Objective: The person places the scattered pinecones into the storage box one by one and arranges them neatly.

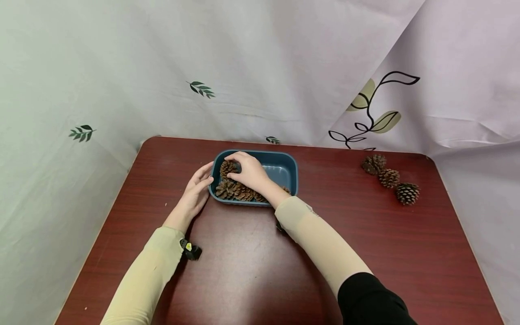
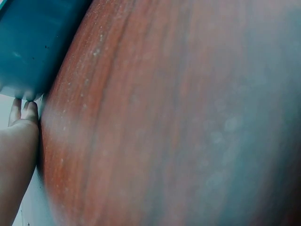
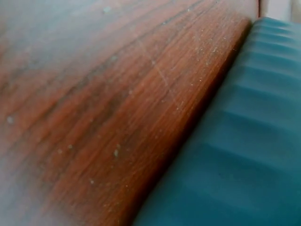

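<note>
- Long sleeves (image 1: 142, 271), closest.
- Smooth blue tub (image 1: 278, 174) with bumpy pine cones (image 1: 243, 192) inside.
- Right hand (image 1: 249, 171) pinches one cone (image 1: 227, 169) in the tub.
- Left hand (image 1: 194, 193), stretched out, touches the tub's left side.

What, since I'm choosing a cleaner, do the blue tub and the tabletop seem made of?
Blue tub: probably moulded plastic, smooth and slightly glossy, given its rounded corners and soft highlights. Tabletop: wood or wood-look laminate, reddish-brown with a satin sheen; dark grain streaks show, but cannot settle which.
</note>
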A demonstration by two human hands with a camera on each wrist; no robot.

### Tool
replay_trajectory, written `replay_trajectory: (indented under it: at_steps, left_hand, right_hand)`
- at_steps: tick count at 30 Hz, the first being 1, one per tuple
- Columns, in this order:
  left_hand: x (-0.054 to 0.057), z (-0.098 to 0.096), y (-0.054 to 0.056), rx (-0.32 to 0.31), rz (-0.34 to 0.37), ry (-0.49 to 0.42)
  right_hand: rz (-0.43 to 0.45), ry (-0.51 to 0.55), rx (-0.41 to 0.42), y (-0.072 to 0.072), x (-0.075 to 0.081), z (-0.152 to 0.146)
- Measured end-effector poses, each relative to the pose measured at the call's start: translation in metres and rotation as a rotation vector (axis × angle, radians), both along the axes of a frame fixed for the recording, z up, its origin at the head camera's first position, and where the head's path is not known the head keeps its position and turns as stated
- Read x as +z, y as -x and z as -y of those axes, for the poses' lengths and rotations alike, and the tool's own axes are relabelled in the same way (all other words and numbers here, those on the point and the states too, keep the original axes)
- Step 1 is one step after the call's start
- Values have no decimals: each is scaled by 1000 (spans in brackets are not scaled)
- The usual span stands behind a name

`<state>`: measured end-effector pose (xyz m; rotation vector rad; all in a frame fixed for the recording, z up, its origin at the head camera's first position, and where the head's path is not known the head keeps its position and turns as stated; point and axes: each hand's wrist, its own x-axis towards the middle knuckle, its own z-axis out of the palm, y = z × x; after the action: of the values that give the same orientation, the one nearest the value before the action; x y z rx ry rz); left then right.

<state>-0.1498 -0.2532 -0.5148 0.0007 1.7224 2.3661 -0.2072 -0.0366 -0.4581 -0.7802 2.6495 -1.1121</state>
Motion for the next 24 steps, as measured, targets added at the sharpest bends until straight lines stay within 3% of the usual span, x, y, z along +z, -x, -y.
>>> replay_trajectory:
  at_steps: [13,24]
  left_hand:
    - [0,0,0,4,11,17]
    - [1,-1,0,9,27,29]
  right_hand:
    - [-14,-4,-7,-3,5,-4]
    - [-32,90,-26,-7,16,-23]
